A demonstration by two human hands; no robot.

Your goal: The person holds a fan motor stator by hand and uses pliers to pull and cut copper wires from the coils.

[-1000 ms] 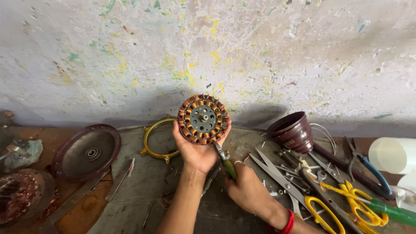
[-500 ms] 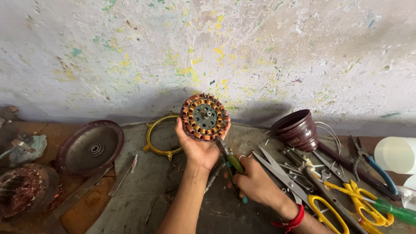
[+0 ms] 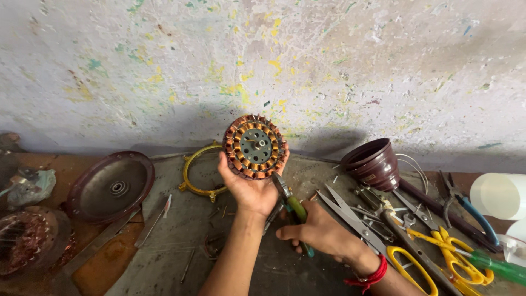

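Motor coil point(image 3: 255, 146), round and copper-wound, is my landmark: it stands upright against the wall, cupped from below in my left hand point(image 3: 249, 186), fingers curled round its lower rim. Nearest me, below and right of the coil, my right hand point(image 3: 318, 230) is closed on green-handled pliers point(image 3: 290, 203). Since a second ago that hand has drawn lower, and the plier nose now touches the coil's lower right edge. Right of the coil lie yellow scissors point(image 3: 433, 246) and a dark cup point(image 3: 375, 161); left, a yellow ring point(image 3: 189, 175).

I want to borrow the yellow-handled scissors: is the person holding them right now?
No, the yellow-handled scissors lie on the bench, while the right hand grips green-handled pliers.
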